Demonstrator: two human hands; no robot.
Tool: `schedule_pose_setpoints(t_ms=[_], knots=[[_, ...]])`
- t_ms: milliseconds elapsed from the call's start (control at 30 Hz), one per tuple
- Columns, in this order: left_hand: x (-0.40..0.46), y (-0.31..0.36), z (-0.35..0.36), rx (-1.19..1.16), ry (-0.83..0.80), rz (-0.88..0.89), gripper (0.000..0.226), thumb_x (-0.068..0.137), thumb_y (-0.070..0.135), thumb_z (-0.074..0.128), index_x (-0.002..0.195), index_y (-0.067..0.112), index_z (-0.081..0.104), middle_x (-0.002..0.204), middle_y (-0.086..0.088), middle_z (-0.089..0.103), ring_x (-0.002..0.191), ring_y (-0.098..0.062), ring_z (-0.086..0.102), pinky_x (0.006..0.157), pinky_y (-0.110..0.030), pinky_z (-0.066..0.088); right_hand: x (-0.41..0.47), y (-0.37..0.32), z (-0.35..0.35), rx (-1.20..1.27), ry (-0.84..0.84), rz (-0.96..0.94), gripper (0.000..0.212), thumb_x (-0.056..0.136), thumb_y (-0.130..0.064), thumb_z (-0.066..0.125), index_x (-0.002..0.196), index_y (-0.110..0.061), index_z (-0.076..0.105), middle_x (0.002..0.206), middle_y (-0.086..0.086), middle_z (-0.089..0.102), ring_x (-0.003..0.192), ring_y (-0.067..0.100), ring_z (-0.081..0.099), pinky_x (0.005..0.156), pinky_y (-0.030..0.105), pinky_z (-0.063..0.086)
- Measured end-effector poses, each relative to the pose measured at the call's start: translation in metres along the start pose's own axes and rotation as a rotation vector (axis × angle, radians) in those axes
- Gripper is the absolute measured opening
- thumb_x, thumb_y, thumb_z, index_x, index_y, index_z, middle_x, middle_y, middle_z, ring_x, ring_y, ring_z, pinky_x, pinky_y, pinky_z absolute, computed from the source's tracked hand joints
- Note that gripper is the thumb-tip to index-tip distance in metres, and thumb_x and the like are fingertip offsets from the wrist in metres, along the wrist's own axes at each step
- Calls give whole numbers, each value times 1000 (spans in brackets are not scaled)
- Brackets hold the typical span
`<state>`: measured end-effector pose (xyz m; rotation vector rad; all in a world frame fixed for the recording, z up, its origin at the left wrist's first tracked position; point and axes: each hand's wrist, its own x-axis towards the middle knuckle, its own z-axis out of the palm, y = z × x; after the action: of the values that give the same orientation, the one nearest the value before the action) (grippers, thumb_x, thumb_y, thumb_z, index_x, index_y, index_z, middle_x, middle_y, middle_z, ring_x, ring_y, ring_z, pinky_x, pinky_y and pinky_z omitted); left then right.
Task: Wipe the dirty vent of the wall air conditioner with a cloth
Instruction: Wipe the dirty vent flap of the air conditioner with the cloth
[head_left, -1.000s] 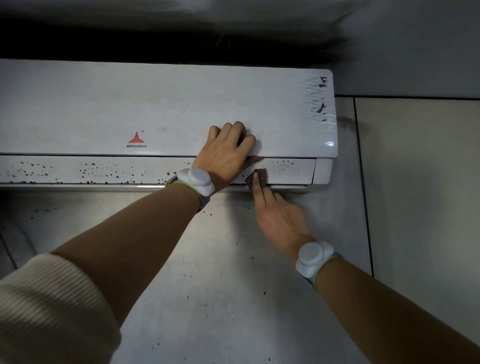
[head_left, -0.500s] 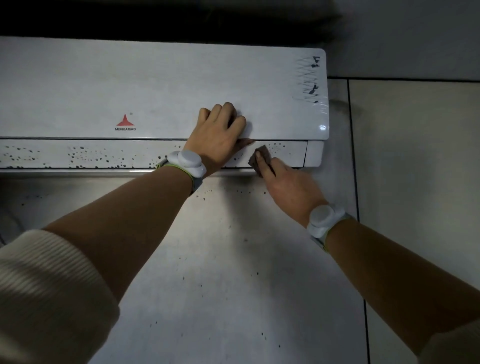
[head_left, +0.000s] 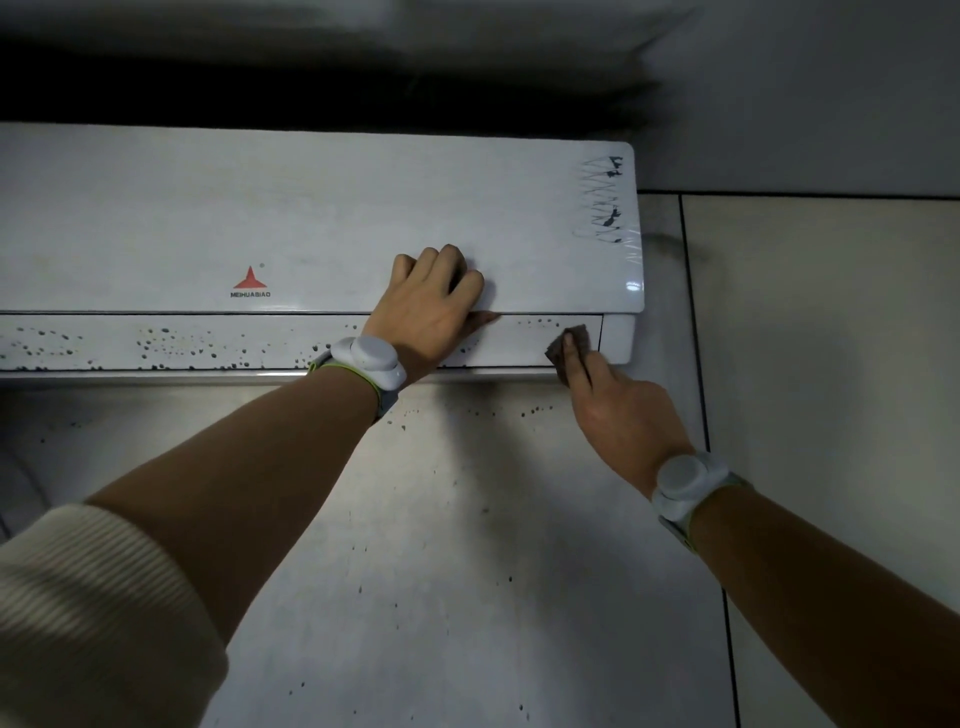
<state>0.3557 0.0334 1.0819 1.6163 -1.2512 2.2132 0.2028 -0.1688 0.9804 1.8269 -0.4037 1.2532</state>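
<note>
Since the earlier frame, the right hand (head_left: 618, 400) is sliding its cloth (head_left: 570, 343) rightward along the vent (head_left: 524, 340), and it is now sitting at the far right end of that strip, right of centre in the frame, just beside the end cap. Its fingers are pressing the small dark cloth flat against the vent, so the hand is closed on the cloth rather than spread. The left hand (head_left: 431, 312) is resting with curled fingers on the lower edge of the air conditioner (head_left: 311, 218), bracing against the front panel just above the vent; it is holding nothing. As for progress, the short stretch of vent between the two hands is looking nearly clean, with only a few faint specks near its top edge. Everything to the left of the left wrist, out to the left edge of the frame, is still carrying dense dark spots, so most of the wiping appears to be left. The wall (head_left: 467, 545) below is also speckled.
</note>
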Motion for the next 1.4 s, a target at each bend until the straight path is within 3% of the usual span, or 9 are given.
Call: schedule_pose_setpoints(t_ms=[167, 300, 467, 667, 833, 933, 1033, 1133, 1400], knots=[[0, 0, 1, 15, 14, -3, 47, 107, 50, 45, 100, 5, 57, 104, -19, 56, 87, -36, 52, 77, -47, 39, 16, -12, -8, 149, -6, 78, 56, 98, 3, 39, 152, 12, 28, 130, 30, 58, 67, 27, 65, 53, 36, 57], [-1, 0, 2, 2, 8, 5, 46, 107, 50, 44, 100, 6, 55, 105, -19, 55, 88, -35, 50, 77, -47, 38, 28, -32, -19, 197, -14, 118, 62, 91, -1, 32, 152, 12, 28, 129, 28, 57, 69, 28, 66, 50, 33, 52], [0, -2, 3, 21, 11, 0, 46, 107, 51, 43, 100, 7, 56, 103, -17, 55, 89, -35, 50, 77, -46, 37, 41, -49, -24, 170, 52, 61, 62, 91, -5, 29, 151, 10, 32, 137, 28, 55, 96, 31, 70, 57, 35, 58], [-2, -1, 4, 16, 45, 5, 43, 107, 48, 48, 97, 7, 56, 101, -16, 55, 87, -35, 50, 76, -46, 39, 20, -13, -11, 185, 80, 62, 64, 89, 0, 46, 152, 8, 34, 117, 23, 62, 76, 28, 65, 51, 33, 52], [-1, 1, 5, -2, 47, -1, 41, 106, 47, 50, 96, 7, 56, 99, -15, 55, 87, -35, 50, 76, -46, 39, 32, -43, -15, 384, 90, 224, 74, 80, 2, 57, 150, 8, 37, 132, 24, 58, 100, 36, 67, 63, 38, 60], [-2, -1, 6, -24, 54, -8, 40, 105, 47, 50, 95, 9, 56, 98, -14, 54, 86, -35, 49, 76, -45, 38, 41, -67, -22, 431, 99, 189, 71, 83, 2, 59, 150, 6, 38, 136, 23, 57, 112, 34, 65, 71, 36, 60], [-1, -1, 7, -38, 59, -18, 39, 103, 47, 54, 93, 9, 56, 98, -14, 54, 85, -35, 50, 75, -44, 38, 44, -68, -22, 409, 137, 184, 61, 94, -17, 56, 150, 3, 41, 123, 19, 61, 104, 32, 63, 71, 40, 58], [-1, 0, 6, -32, 53, -21, 40, 103, 46, 56, 94, 8, 57, 100, -15, 56, 87, -35, 52, 76, -45, 39, 46, -62, -21, 402, 156, 211, 55, 103, -38, 44, 147, -4, 47, 115, 15, 60, 100, 31, 58, 80, 44, 54], [-2, -1, 1, -65, 11, -36, 42, 104, 47, 53, 96, 6, 59, 103, -16, 57, 92, -36, 53, 80, -47, 41, 57, -44, -20, 670, 303, 284, 24, 96, -9, 60, 120, -13, 61, 102, 10, 59, 86, 29, 58, 70, 45, 53]])
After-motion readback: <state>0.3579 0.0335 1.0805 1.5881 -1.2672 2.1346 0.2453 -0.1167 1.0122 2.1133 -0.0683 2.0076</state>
